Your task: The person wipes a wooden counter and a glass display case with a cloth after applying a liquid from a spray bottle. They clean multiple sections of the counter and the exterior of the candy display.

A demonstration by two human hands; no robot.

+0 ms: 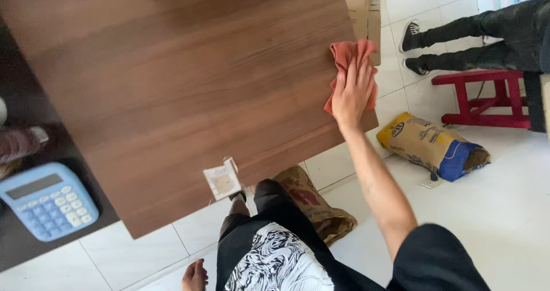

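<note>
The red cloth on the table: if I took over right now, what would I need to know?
Right hand: flat on the red cloth, pressing it onto the wooden table near its right edge.
Left hand: hanging low beside the leg, holding nothing.
A small crumpled paper packet lies at the table's near edge. A blue calculator sits on the dark surface to the left.
Done: cannot tell how much of the tabletop is wiped.
Left: probably the rest of the top; the packet is in the way.

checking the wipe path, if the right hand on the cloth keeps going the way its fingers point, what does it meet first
Probably the table's far edge. The right hand lies flat on the red cloth, fingers pointing there; beyond lies flattened cardboard on the floor.
</note>
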